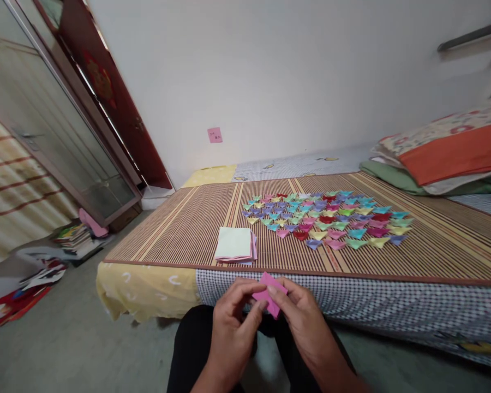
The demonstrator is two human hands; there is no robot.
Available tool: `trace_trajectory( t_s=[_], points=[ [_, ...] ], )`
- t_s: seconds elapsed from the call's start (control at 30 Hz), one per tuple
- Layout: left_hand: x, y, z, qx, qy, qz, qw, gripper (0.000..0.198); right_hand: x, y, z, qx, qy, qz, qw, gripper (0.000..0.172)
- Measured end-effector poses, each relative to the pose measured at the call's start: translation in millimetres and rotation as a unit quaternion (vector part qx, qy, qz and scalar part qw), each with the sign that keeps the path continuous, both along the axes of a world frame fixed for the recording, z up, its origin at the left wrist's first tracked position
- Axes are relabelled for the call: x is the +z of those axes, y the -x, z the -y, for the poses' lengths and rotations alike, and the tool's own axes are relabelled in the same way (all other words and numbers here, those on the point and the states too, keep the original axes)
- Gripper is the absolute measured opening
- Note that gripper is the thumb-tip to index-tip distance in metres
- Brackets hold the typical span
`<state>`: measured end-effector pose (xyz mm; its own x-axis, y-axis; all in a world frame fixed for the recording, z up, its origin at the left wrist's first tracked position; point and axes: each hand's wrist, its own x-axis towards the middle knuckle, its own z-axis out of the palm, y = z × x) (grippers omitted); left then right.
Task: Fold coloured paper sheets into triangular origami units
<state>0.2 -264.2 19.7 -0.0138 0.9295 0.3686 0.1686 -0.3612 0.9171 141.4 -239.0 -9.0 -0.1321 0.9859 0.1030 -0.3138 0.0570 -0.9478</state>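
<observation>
Above my lap, in front of the bed's edge, a folded piece of pink paper [272,307] is held between both hands. My left hand [237,311] pinches its left side with thumb and fingers. On the right side, my right hand [298,305] presses its thumb on the paper's face, with the other fingers behind it. Just beyond my hands lies a stack of square paper sheets [234,243], pale green on top with pink and lilac edges below. Rows of small folded paper shapes [335,234] in many colours spread over the mat to the right.
A striped bamboo mat [167,229] covers the bed. Folded bedding [445,147] is piled at the back right. Over the front edge hang a yellow cloth [147,289] and a checked sheet [393,305]. Books [73,237] and a red bag-like item [16,308] are on the left.
</observation>
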Motion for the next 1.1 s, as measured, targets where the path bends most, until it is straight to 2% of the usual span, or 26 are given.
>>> trace_trajectory(
  t_s=[0.13, 0.23, 0.53, 0.67, 0.77, 0.9, 0.97, 1.1],
  points=[
    [5.2, 2.7, -3.3, 0.014, 0.016, 0.02, 1.0, 0.009, 4.5, -7.4, 1.2, -0.021, -0.015, 0.063, 0.998, 0.049],
    [6.2, 5.0, -4.2, 0.005, 0.027, 0.031, 0.999, 0.008, 5.6, -13.6, 0.5, -0.02, -0.028, 0.082, 0.996, 0.048],
    [11.4, 16.9, -7.1, -0.069, 0.032, -0.02, 0.997, 0.019, 12.0, -13.2, 2.1, 0.001, -0.027, 0.08, 0.996, 0.05],
    [16.6, 21.6, -3.3, -0.121, 0.053, -0.041, 0.99, 0.036, 5.6, -13.1, -0.6, 0.014, -0.007, 0.04, 0.999, 0.048],
    [15.6, 23.0, -2.6, -0.15, 0.055, -0.017, 0.987, 0.039, 0.8, -10.8, -2.5, 0.022, 0.003, 0.009, 1.0, 0.045],
    [11.6, 25.2, -6.7, -0.127, 0.027, 0.028, 0.991, 0.026, 7.0, -7.9, 0.4, 0.041, 0.004, -0.009, 0.999, 0.043],
    [11.3, 27.4, -8.9, -0.105, 0.021, 0.034, 0.994, 0.022, 13.4, -9.1, 4.2, 0.036, 0.0, -0.008, 0.999, 0.035],
    [12.2, 31.2, -11.1, -0.099, 0.04, 0.055, 0.993, 0.021, 20.4, -15.7, 11.9, 0.053, -0.049, 0.006, 0.997, 0.032]
  ],
)
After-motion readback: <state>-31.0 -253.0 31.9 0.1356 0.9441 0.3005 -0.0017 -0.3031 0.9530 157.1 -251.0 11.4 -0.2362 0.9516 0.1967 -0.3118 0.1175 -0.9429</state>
